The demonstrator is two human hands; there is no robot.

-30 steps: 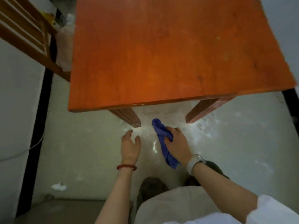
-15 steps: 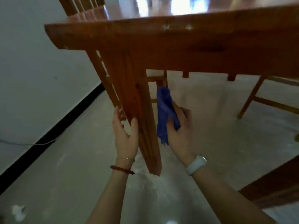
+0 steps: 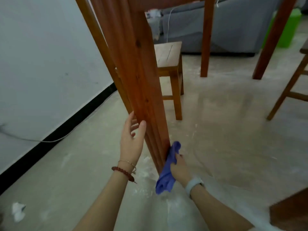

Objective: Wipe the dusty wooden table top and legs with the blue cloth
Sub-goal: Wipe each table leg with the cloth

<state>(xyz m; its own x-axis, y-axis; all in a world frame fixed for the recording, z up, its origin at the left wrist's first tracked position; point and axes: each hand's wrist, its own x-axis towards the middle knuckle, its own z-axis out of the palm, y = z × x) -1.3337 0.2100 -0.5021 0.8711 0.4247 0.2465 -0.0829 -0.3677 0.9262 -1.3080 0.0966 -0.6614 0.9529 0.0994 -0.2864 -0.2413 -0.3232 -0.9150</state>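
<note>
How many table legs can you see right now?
3: the near leg under both hands, one far leg by the stool, another far right. The fourth may be out of frame.

We've got a glossy reddish wood leg (image 3: 141, 80) with visible grain, soft blue cloth (image 3: 166, 172), and a matt, dusty concrete-looking floor (image 3: 225, 139).

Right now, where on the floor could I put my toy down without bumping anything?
Bare floor lies between the near table leg, the stool and the chair on the right. It is crowded at the leg's foot, where the right hand holds the blue cloth.
</note>
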